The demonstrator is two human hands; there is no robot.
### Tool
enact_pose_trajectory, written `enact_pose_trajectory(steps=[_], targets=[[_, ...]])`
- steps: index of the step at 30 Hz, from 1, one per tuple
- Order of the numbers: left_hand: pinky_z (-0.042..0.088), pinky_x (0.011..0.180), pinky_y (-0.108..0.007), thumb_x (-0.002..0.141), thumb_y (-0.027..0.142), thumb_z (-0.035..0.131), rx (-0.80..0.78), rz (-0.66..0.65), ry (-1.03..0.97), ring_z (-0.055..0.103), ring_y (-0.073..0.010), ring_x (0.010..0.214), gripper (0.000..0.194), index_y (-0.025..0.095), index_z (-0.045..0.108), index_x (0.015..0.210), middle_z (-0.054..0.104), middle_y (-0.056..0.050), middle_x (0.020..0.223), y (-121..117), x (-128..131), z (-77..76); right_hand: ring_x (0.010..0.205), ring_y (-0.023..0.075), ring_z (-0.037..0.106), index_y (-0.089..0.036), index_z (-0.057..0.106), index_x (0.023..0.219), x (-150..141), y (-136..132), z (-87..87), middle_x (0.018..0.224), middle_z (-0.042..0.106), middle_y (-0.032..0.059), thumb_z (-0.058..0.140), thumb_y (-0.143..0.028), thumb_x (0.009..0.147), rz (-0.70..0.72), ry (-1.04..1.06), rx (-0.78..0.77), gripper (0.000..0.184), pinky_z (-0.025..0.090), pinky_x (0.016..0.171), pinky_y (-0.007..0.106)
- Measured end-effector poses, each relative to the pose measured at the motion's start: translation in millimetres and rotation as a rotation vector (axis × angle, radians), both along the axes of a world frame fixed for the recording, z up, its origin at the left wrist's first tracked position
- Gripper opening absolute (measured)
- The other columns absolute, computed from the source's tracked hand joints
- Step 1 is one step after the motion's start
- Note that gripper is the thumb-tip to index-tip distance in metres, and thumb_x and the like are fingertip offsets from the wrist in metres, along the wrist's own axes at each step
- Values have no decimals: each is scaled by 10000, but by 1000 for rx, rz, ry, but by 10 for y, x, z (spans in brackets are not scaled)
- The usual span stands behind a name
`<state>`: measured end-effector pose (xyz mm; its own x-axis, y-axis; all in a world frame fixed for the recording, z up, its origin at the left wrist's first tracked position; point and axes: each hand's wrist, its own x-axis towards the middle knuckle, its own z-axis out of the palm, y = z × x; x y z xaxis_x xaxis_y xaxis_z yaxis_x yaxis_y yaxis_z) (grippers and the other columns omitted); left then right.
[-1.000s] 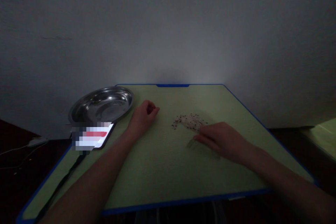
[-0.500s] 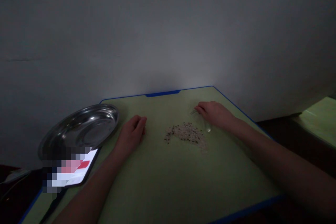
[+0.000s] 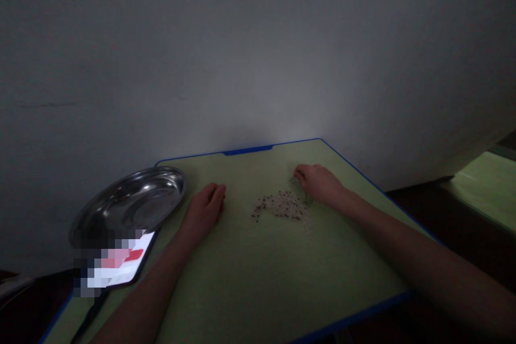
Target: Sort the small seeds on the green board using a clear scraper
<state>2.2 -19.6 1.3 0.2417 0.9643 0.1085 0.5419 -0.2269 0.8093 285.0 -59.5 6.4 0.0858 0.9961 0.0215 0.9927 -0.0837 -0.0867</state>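
On the pale green table (image 3: 242, 279), near its middle, a thin patch of pale grains (image 3: 284, 208) is seen, dotted with dark bits (image 3: 257, 221); exact kind cannot be told. Just beyond the patch's right end, a clear object (image 3: 298, 189) is gripped by the right hand (image 3: 320, 183), fingers closed on it; shape is blurred and mostly covered, possibly a small cup or jar. The left hand (image 3: 203, 207) is kept low, left of the grains and apart from them, fingers curled in together; whether anything is held inside cannot be told. Metal basin (image 3: 161, 185) is placed at left, lit phone (image 3: 124, 275) just in front of it.

Handling, as judged: clear object is likely light, stiff, smooth, a bit slippery, breakable if glass; best grasped round its side with mild pressure. Grains are probably dry, tiny, easily scattered; better gathered from the edges than pinched. Dark bits may be rolled away if brushed.
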Motion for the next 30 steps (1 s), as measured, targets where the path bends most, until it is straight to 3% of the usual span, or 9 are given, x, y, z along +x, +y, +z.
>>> enact_pose_trajectory(steps=[10,16,22,30], targets=[[344,538,-266,881,481,412,58,-20,63,456,-130,504,364,210,456,642,474,51,527,40,-32,-72,986,219,625,-181,578,1209,179,-186,-73,1206,607,87,584,-348,926,-33,36,7,329,532,819,435],[338,529,-266,866,483,412,53,-23,54,458,-139,514,350,214,447,644,475,46,537,65,-25,-94,969,212,630,-178,588,1188,366,-322,5,1182,618,82,581,-348,928,-17,68,29,311,534,813,427],[349,547,-276,863,494,411,49,-25,59,462,-139,517,359,210,462,649,482,42,553,76,-32,-103,961,206,629,-190,593,1183,557,-220,65,1188,617,81,568,-352,935,-95,63,25,297,536,808,416],[336,521,-267,862,527,416,-4,-41,49,438,-129,490,385,210,460,649,454,51,528,125,-71,-148,993,212,620,-200,588,1198,447,54,73,1223,603,88,567,-349,936,-88,-49,-10,303,528,831,428]])
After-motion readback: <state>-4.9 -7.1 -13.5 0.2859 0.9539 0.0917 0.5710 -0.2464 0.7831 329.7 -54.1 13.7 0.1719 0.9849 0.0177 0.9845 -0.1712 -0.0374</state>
